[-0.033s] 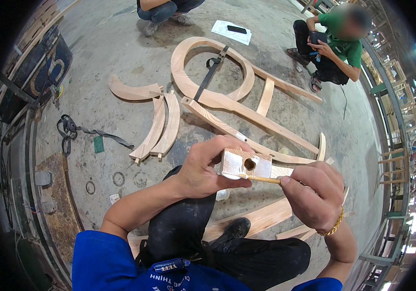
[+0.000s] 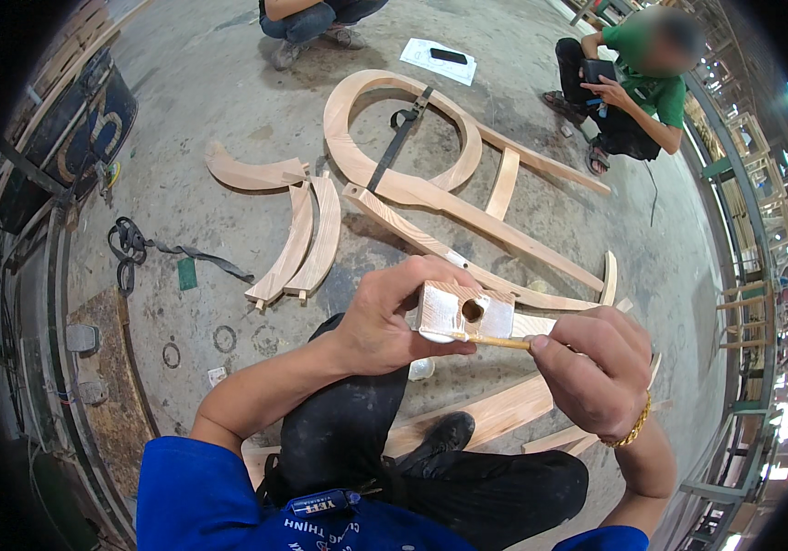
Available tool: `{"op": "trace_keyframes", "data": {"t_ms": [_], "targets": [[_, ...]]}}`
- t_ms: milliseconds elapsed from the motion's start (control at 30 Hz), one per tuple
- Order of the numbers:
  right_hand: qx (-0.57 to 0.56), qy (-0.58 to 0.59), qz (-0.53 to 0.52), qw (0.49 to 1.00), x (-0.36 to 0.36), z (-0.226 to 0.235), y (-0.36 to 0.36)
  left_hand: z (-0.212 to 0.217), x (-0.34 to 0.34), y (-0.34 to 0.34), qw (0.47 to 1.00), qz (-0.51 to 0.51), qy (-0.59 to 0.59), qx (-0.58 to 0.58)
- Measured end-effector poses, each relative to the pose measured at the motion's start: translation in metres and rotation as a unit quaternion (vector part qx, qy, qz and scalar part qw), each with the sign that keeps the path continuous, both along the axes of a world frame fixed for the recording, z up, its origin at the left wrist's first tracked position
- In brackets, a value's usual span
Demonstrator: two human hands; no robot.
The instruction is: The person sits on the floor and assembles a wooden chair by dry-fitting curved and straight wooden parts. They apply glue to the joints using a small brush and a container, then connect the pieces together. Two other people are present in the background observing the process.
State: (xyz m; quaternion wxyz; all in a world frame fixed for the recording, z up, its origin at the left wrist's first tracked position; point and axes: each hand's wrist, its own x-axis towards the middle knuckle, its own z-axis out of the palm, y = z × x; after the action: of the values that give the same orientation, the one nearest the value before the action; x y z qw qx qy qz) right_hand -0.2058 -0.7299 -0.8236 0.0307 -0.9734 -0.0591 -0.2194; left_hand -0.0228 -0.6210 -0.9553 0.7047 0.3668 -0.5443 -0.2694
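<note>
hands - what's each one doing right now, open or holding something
Left hand: closed around a wooden block with a round hole.
Right hand: closed, pinching a thin wooden stick against the block.

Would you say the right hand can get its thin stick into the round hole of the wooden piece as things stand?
Probably yes. The left hand holds the wooden piece with its round hole facing up and uncovered, and the right hand has the thin stick at the piece's lower edge, nothing between.
</note>
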Motion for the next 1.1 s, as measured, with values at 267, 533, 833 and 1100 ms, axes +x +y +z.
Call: {"op": "trace_keyframes", "data": {"t_ms": [267,533,833,1100], "targets": [[0.054,-0.046,-0.066,0.995,-0.002,0.01,-0.008,-0.001,-0.002,-0.002,1.0,0.016,0.013,0.007],[0.049,-0.017,-0.088,0.995,0.006,-0.001,-0.011,0.0,-0.002,-0.001,1.0,0.001,-0.031,-0.002],[-0.033,-0.049,-0.065,0.996,0.01,-0.011,-0.012,0.001,0.003,0.002,1.0,-0.013,-0.025,0.009],[0.021,-0.164,-0.142,0.976,0.02,-0.021,-0.036,-0.005,0.009,0.002,0.999,0.035,-0.013,0.036]]}}
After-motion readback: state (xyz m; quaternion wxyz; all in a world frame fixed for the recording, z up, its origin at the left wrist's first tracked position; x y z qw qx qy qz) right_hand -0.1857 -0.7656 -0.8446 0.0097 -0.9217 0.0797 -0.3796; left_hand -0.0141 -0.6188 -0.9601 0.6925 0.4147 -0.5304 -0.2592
